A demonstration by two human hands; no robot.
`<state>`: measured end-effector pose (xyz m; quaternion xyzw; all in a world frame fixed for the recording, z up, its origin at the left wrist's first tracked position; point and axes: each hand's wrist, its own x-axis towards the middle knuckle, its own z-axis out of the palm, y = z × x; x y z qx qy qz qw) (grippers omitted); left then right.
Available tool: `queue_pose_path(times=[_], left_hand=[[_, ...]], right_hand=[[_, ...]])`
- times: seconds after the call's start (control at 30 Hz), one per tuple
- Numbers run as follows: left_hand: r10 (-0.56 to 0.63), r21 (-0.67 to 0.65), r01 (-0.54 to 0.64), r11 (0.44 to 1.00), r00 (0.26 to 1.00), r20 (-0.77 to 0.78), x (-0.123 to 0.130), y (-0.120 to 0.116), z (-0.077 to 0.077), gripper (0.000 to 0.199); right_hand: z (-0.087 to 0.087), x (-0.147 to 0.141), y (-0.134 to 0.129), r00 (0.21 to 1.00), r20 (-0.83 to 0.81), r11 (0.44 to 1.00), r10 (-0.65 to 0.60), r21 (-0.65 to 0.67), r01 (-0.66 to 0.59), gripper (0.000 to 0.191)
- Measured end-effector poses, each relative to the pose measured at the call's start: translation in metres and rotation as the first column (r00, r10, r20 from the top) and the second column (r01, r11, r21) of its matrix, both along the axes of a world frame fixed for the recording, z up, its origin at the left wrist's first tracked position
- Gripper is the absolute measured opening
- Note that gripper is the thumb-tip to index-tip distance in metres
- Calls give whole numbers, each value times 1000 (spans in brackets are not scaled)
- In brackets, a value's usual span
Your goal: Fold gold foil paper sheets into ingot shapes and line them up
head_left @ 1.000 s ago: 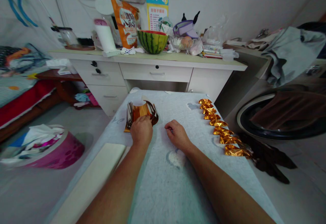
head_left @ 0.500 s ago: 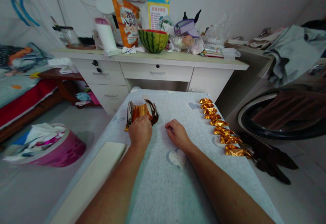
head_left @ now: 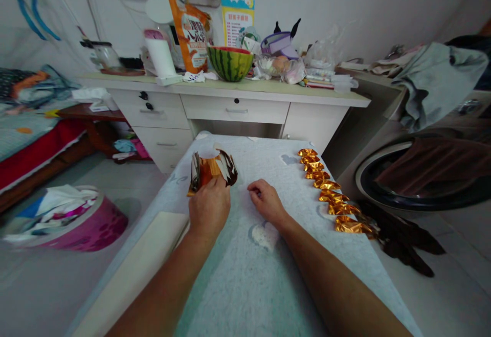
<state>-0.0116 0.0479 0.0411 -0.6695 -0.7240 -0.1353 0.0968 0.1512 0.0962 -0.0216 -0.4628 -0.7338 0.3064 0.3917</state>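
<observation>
My left hand [head_left: 210, 206] is closed at the front edge of a curled stack of gold foil paper [head_left: 207, 169], its fingertips pressed to the sheets. Its fingers are partly hidden behind the back of the hand. Both ends of the stack bend upward and show pale undersides. My right hand [head_left: 265, 200] rests on the cloth-covered table [head_left: 245, 275] with curled fingers, and nothing shows in it. Along the table's right edge runs a row of several folded gold foil pieces [head_left: 329, 185], apart from both hands.
A long cream-coloured board or box [head_left: 134, 270] lies under my left forearm. Behind the table, a white desk [head_left: 236, 108] carries a cut watermelon [head_left: 230, 63] and an orange snack bag [head_left: 191, 35]. A pink bin [head_left: 88, 224] stands left, a washing machine [head_left: 360, 173] right.
My left hand has drawn slightly back and down along the foil stack, showing more of its gold surface. My right hand keeps its place; the view has shifted slightly.
</observation>
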Motion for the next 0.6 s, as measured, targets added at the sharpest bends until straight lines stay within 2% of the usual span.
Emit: queue_pose_path(times=[0.27,0.4,0.47,0.53,0.6], left_hand=[[-121,219,112,969,992,26,-1,-37,-7,7],[-303,290,303,908,952,-47,6,-45,-12,14],[-412,282,418,863,907,-83,12,-47,-15,15],[-502,272,514,813,857,-119,17,-46,-21,15],[-559,233,572,787,820,-124,21,-43,-28,15]], right_hand=[[5,7,5,966,-259,977,-6,-206,-50,22],[20,12,1,938,-344,943,34,-300,-145,29],[31,18,-1,885,-461,843,56,-453,-290,40],[42,25,-4,867,-493,760,69,-537,-366,47],[50,31,-9,886,-461,737,59,-578,-350,45]])
